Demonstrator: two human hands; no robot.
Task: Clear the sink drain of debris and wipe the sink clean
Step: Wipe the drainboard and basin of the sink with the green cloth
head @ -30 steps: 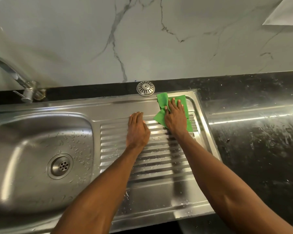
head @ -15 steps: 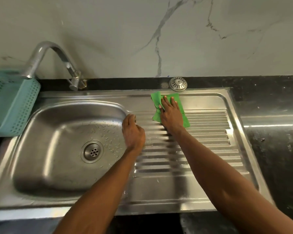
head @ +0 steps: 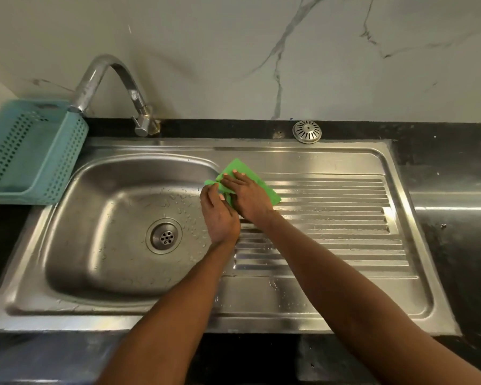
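Observation:
A steel sink (head: 100,276) with a ribbed drainboard (head: 345,218) fills the middle of the head view. Its round drain (head: 165,236) sits in the wet basin floor. A green cloth (head: 242,169) lies on the rim between basin and drainboard. My right hand (head: 247,194) presses flat on the cloth with straight fingers. My left hand (head: 218,215) is beside it at the basin's right edge and pinches the cloth's left corner. A loose metal strainer cap (head: 307,131) lies on the black ledge behind the drainboard.
A curved tap (head: 109,79) stands behind the basin at the left. A teal perforated basket (head: 31,151) sits on the counter left of the sink. Black counter (head: 456,218) runs to the right. A marble wall rises behind.
My right hand slid the cloth left along the drainboard to the basin rim. My left hand moved left too and now pinches the cloth's corner. The view has shifted left.

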